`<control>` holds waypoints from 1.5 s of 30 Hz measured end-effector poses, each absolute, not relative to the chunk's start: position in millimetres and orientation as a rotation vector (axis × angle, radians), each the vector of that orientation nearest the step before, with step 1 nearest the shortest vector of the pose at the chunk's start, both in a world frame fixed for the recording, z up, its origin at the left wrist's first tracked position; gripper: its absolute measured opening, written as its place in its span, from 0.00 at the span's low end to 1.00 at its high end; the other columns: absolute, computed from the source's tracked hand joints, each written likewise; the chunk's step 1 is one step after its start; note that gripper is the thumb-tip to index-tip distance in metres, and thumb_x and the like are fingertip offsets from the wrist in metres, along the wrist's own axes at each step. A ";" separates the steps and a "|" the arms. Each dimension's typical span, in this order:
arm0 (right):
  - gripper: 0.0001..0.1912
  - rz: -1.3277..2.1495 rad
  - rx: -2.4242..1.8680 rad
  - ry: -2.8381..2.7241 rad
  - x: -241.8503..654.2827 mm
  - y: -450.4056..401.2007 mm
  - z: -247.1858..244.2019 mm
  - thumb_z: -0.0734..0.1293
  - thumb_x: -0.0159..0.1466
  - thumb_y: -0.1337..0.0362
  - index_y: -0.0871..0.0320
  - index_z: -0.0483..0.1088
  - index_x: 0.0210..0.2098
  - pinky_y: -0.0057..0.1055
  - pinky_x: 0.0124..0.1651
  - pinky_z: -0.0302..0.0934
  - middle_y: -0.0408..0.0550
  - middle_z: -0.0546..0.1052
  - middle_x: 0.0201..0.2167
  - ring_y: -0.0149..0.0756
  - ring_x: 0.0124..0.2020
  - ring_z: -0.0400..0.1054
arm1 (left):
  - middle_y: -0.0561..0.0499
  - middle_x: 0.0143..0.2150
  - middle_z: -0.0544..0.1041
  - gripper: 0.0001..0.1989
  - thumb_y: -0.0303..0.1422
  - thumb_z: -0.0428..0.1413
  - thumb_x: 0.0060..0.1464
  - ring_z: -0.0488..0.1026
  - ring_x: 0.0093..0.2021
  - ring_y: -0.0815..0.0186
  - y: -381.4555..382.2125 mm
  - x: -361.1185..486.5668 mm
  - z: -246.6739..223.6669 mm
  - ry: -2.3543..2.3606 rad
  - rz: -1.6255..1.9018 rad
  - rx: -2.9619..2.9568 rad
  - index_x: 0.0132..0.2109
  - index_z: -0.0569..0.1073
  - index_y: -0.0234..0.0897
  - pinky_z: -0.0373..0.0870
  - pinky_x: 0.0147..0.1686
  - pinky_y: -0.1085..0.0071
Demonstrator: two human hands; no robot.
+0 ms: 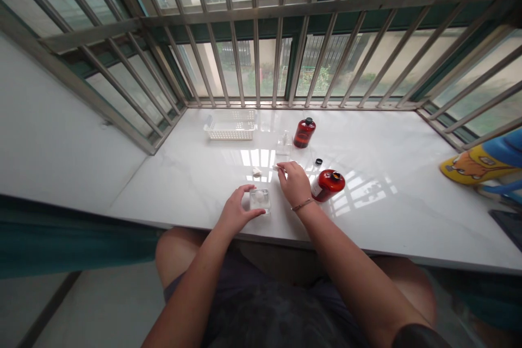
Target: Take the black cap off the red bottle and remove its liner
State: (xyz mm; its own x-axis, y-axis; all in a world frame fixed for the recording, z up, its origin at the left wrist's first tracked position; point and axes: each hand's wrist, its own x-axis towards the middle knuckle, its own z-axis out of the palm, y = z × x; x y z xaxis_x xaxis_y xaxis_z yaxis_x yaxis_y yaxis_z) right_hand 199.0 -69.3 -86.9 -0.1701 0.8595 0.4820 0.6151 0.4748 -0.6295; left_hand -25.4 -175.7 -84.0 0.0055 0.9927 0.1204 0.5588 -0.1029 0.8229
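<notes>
My left hand (238,211) grips a small square transparent container (260,200) by its sides, thumb at the near side and fingers at the far side. Something whitish lies inside it. To the right, my right hand (294,180) is closed in a pinch, and a small white piece (276,168) shows at its fingertips; its kind is too small to make out. A crumpled white bit (256,172) rests on the counter beyond the container. Beside my right wrist stands an uncapped red-brown bottle (328,185), with a black cap (318,162) lying behind it.
Farther back stands a second red-brown bottle (304,133) with its cap on. Left of it are a small transparent object (284,144) and a white perforated basket (231,135). A yellow and blue container (468,166) is at the right. Metal window bars (256,65) border the white counter (391,228).
</notes>
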 end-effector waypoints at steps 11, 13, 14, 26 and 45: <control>0.33 0.791 -0.723 -2.096 198.1 -122.6 -70.7 0.67 0.65 0.74 0.50 0.69 0.68 0.53 0.72 0.63 0.55 0.73 0.65 0.49 0.68 0.67 | 0.50 0.60 0.80 0.31 0.39 0.77 0.48 0.76 0.63 0.50 -178.3 -28.7 -83.8 1.563 1.005 1.714 0.56 0.75 0.48 0.69 0.67 0.51; 0.35 0.858 -0.721 -2.073 195.9 -127.1 -74.0 0.70 0.68 0.70 0.48 0.63 0.72 0.53 0.71 0.63 0.54 0.75 0.65 0.48 0.67 0.69 | 0.50 0.60 0.81 0.28 0.38 0.77 0.48 0.77 0.63 0.50 -178.7 -28.3 -84.9 1.557 1.025 1.703 0.53 0.75 0.47 0.69 0.66 0.51; 0.36 0.877 -0.735 -2.059 193.8 -128.6 -75.9 0.71 0.69 0.68 0.48 0.61 0.73 0.52 0.71 0.64 0.53 0.76 0.64 0.47 0.67 0.70 | 0.50 0.59 0.81 0.27 0.38 0.77 0.48 0.77 0.62 0.51 -178.9 -28.0 -85.6 1.556 1.034 1.689 0.52 0.74 0.46 0.70 0.65 0.52; 0.37 0.872 -0.950 -1.878 177.5 -142.4 -83.7 0.78 0.64 0.62 0.50 0.62 0.69 0.58 0.67 0.66 0.55 0.79 0.57 0.53 0.62 0.74 | 0.50 0.61 0.80 0.28 0.35 0.75 0.50 0.77 0.63 0.53 -179.9 -28.8 -92.5 1.534 1.061 1.599 0.52 0.69 0.46 0.70 0.64 0.55; 0.44 0.984 -0.957 -1.803 188.7 -154.8 -91.5 0.63 0.60 0.75 0.54 0.49 0.73 0.60 0.69 0.65 0.54 0.76 0.52 0.49 0.59 0.74 | 0.47 0.60 0.79 0.36 0.40 0.79 0.44 0.76 0.63 0.50 -178.7 -28.7 -90.7 1.564 1.040 1.606 0.54 0.69 0.45 0.71 0.64 0.52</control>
